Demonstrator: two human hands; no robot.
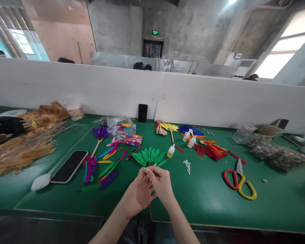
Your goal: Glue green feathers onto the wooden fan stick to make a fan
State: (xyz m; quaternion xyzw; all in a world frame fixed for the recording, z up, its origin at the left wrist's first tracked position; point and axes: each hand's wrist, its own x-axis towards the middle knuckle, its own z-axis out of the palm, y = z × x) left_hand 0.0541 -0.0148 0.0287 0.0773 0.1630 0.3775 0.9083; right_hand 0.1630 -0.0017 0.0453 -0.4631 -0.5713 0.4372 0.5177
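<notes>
A green feather fan [150, 156] spreads just beyond my fingertips, its lower part hidden behind my hands. My left hand [139, 195] is closed with the palm turned up, its fingers curled around the fan's hidden base. Beside it, my right hand [161, 183] is closed in a pinch that meets the left fingertips. Whatever lies in that pinch is too small to make out. A red cord [150, 212] hangs below the hands at the table edge. Small white pieces [187, 166] lie in a pile to the right, near a glue bottle [171, 151].
Red-and-yellow scissors [239, 181] lie on the green table [200, 206] at right. Loose coloured feathers [110, 173], a purple feather fan [100, 133] and a phone [69, 166] are left. Yellow [169, 127] and blue [189, 129] fans lie behind. A white partition [111, 89] borders the back.
</notes>
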